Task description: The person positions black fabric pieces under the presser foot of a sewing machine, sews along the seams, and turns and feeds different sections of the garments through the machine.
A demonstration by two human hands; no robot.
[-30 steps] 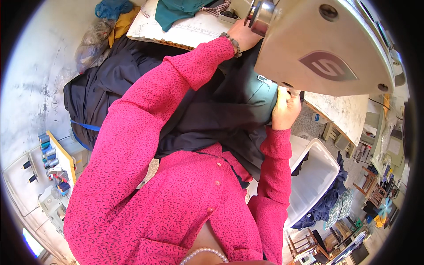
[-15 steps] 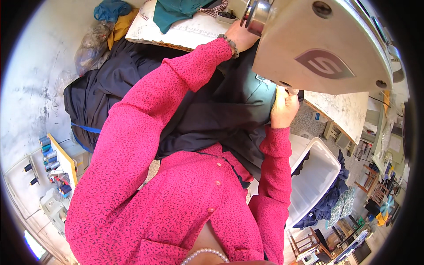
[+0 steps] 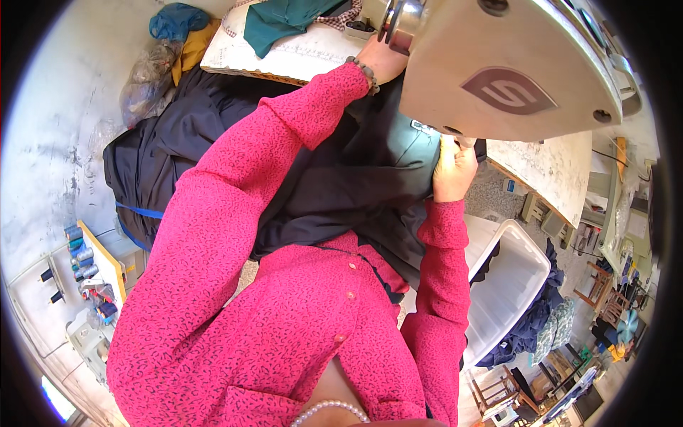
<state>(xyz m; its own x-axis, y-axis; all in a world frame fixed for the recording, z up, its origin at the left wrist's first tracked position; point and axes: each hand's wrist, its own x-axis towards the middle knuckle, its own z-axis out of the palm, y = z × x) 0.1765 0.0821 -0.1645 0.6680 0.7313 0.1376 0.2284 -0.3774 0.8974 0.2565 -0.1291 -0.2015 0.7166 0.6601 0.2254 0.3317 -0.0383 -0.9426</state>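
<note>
A beige sewing machine head fills the upper right of the view. Under it, dark cloth drapes across my lap and off to the left, its part near the needle area lit pale green. My right hand is closed on the cloth's right edge, just below the machine head, thumb pointing up. On the far side, my left hand reaches in beside the machine's metal wheel. Its fingers are hidden behind the machine, so their hold does not show.
Teal cloth lies on the white worktable at the back. A white plastic bin stands to my right, beside a heap of navy cloth. Thread spools sit on a rack at left. Plastic bags lean against the wall.
The machine head appears slightly farther left and higher in the view. My right hand sits marginally higher, still gripping the cloth; the left hand remains beside the wheel.
</note>
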